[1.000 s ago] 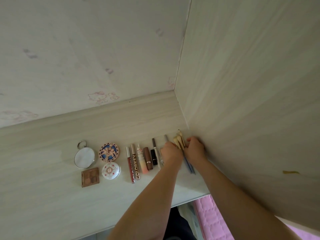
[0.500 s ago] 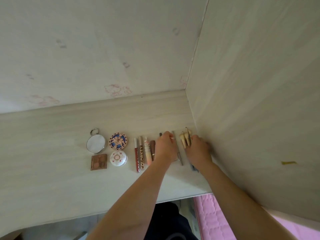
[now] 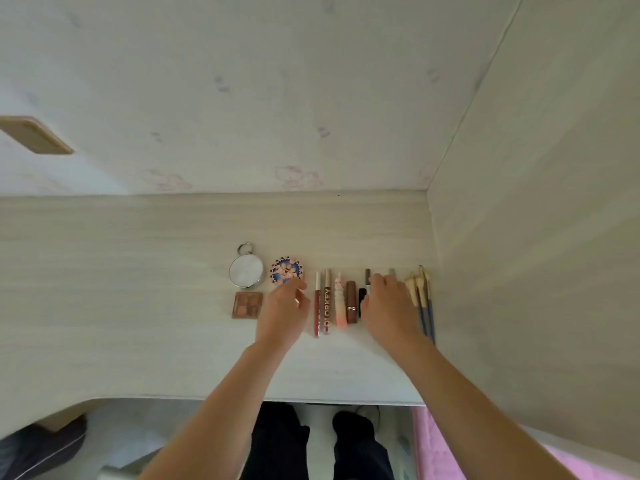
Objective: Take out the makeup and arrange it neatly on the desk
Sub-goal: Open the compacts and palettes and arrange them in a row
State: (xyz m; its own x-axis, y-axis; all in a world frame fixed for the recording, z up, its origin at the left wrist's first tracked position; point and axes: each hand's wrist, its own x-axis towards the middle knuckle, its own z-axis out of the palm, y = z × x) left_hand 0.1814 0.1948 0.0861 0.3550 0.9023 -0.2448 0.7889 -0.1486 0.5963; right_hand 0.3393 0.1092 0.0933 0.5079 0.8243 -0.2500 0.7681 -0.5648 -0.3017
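Makeup lies in a row on the pale wooden desk (image 3: 138,306). From the left: a round mirror (image 3: 246,275), a brown eyeshadow palette (image 3: 247,305), a patterned round compact (image 3: 286,269), two lip glosses (image 3: 322,308), a peach tube (image 3: 340,303), a brown lipstick (image 3: 351,303), thin pencils (image 3: 367,276) and brushes (image 3: 421,299). My left hand (image 3: 284,313) lies just below the patterned compact, and whatever is under it is hidden. My right hand (image 3: 388,306) rests with fingers stretched over the pencils, left of the brushes.
A wooden side panel (image 3: 536,271) rises directly right of the brushes. A wall (image 3: 277,98) with faint pink prints stands behind the desk. The desk's front edge (image 3: 242,398) runs below my arms, with dark-trousered legs and pink fabric (image 3: 436,452) beneath.
My left hand has moved left from the pencils to the spot below the patterned compact, covering the white round compact. My right hand has shifted left from the brushes onto the pencils.
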